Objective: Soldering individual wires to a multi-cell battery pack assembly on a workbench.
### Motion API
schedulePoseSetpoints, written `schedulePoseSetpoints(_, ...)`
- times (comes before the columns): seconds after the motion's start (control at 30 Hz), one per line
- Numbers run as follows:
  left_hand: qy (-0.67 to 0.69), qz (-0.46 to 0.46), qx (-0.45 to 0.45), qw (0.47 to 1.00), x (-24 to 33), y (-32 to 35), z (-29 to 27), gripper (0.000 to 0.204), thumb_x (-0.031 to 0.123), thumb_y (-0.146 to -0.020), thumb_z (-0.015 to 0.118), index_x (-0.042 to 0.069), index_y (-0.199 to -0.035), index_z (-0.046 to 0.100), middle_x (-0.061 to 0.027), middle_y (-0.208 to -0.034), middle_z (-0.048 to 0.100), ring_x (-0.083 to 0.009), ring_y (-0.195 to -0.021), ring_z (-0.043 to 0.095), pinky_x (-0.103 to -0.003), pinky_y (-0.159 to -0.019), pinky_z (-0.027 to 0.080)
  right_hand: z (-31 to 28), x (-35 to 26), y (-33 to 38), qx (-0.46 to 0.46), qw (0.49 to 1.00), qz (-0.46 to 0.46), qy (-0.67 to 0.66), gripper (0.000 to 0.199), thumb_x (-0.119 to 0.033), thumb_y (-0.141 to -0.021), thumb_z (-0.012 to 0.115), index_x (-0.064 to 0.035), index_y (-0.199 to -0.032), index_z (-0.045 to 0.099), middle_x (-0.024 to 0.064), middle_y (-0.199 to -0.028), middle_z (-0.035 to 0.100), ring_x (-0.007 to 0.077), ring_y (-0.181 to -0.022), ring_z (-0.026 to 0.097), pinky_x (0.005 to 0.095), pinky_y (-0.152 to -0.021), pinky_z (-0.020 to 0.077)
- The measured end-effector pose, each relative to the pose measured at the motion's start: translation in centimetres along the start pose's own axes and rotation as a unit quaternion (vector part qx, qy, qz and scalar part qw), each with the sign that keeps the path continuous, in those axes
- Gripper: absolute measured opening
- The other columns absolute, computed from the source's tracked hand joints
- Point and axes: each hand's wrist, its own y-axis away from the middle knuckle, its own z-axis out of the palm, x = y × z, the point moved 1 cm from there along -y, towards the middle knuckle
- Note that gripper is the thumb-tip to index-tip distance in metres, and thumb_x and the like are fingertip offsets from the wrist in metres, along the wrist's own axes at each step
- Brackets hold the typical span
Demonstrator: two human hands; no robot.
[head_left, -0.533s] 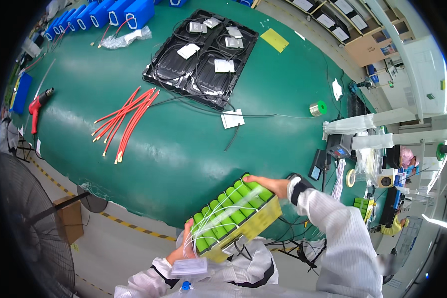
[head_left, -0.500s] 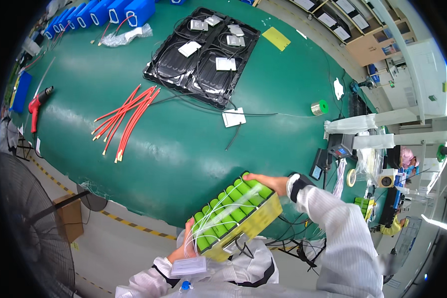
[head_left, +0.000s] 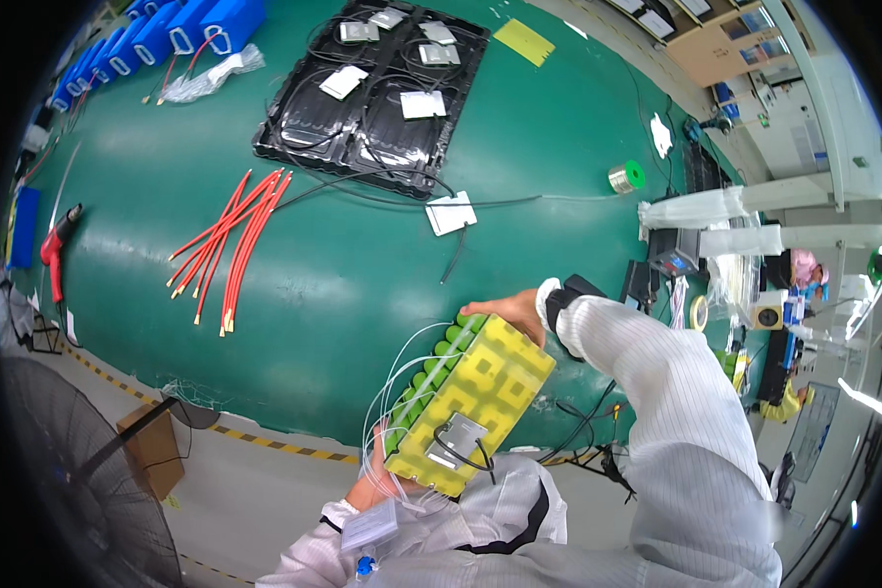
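Between my two hands is a battery pack of green cylindrical cells, tilted so its yellow-covered face shows. A grey plate with a black cable loop sits on that face. Thin white wires arc off the green-cell side. My right hand grips the pack's far right end, its fingers partly hidden behind it. At the near left end my left hand is closed round the lower corner, partly covered by the wires. The pack is held above the near edge of the green table.
Red cables lie left of centre, near a black tray with several white-labelled modules. A red heat gun and blue packs are at the left. A solder spool stands right. A fan is at lower left.
The battery pack has been turned in my hands, so its yellow face now points up and the green cells face left. Both hands keep hold. The view has shifted slightly.
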Motion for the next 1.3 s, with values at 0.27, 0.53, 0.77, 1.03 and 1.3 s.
schedulePoseSetpoints(0.27,-0.042,-0.009,0.065,0.997,-1.8,2.5,-1.9,0.054,0.05,-0.093,0.042,0.008,-0.126,0.051,-0.0111,-0.123,0.057,-0.0254,-0.107,0.057,-0.04,-0.095,0.044,-2.4,4.8,2.0,0.08,0.978,-0.194,0.002,0.114,-0.085,-0.074,0.034,0.0011,-0.146,0.014,0.029,-0.147,0.022,0.0376,-0.132,0.034,0.0476,-0.103,0.0329)
schedulePoseSetpoints(0.53,-0.17,0.023,0.049,0.984,-1.0,1.3,-2.8,0.048,0.045,-0.095,0.041,0.008,-0.125,0.052,-0.0108,-0.121,0.058,-0.0244,-0.106,0.057,-0.039,-0.096,0.044,7.0,23.1,3.2,0.302,0.586,-0.651,-0.376,0.024,-0.017,-0.093,0.056,-0.0027,-0.113,0.054,-0.0033,-0.087,0.052,0.0054,-0.086,0.049,0.0212,-0.078,0.041)
schedulePoseSetpoints(0.77,-0.909,0.011,0.113,0.4,8.9,9.7,-6.4,0.041,0.037,-0.09,0.049,0.003,-0.109,0.061,-0.0164,-0.099,0.067,-0.0308,-0.09,0.064,-0.043,-0.079,0.05,24.5,44.8,-11.9,0.327,0.672,-0.493,-0.446,0.02,-0.021,-0.089,0.061,-0.003,-0.098,0.063,0.0023,-0.09,0.065,0.0114,-0.086,0.059,0.0285,-0.081,0.0471)
schedulePoseSetpoints(1.03,-0.956,-0.133,0.145,0.219,14.0,9.3,-7.6,0.039,0.036,-0.089,0.05,0.003,-0.106,0.062,-0.0173,-0.097,0.066,-0.0315,-0.089,0.064,-0.043,-0.078,0.05,52.1,37.3,-38.0,0.241,0.63,-0.276,-0.685,0.035,-0.035,-0.09,0.056,-0.0063,-0.107,0.063,0.0079,-0.107,0.063,0.0203,-0.107,0.055,0.0317,-0.089,0.0446)
schedulePoseSetpoints(1.3,-0.972,-0.136,0.148,0.124,16.1,7.9,-2.4,0.037,0.035,-0.088,0.051,0.003,-0.103,0.062,-0.0181,-0.096,0.066,-0.0323,-0.088,0.064,-0.043,-0.077,0.05,65.2,9.5,-41.4,-0.211,0.398,-0.236,-0.861,0.067,-0.052,-0.087,0.05,-0.0134,-0.139,0.033,0.0139,-0.131,0.047,0.0403,-0.117,0.046,0.064,-0.09,0.0358)
